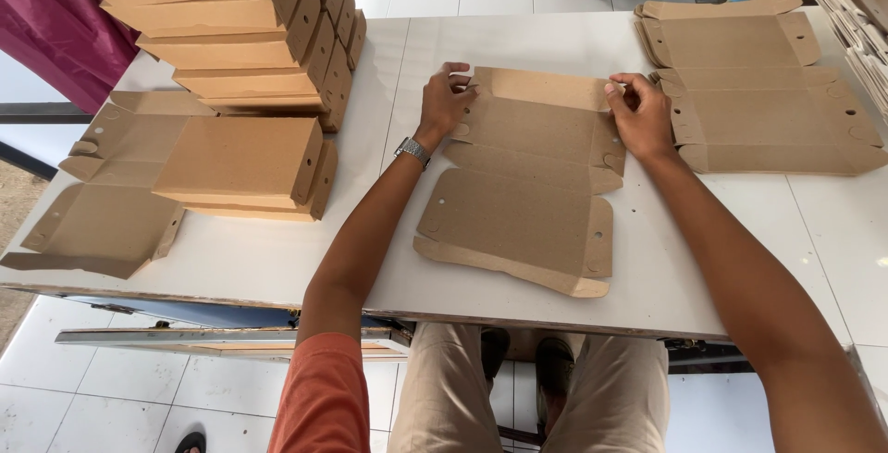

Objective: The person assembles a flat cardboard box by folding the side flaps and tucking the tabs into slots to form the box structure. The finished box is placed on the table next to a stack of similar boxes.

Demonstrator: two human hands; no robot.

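Both hands on the flat cardboard box blank [527, 180], centre of the white table [277, 259]. Left hand [444, 102] pinches its upper left corner, fingers closed on the flap; right hand [640, 116] grips the upper right corner likewise. Folded boxes [231, 37] stack upper left, more flat blanks [758, 92] upper right.

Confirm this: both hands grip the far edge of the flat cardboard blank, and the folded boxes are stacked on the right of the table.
Not quite. The head view shows the folded boxes stacked on the left. Both the left hand and right hand do grip the far edge of the flat cardboard blank.
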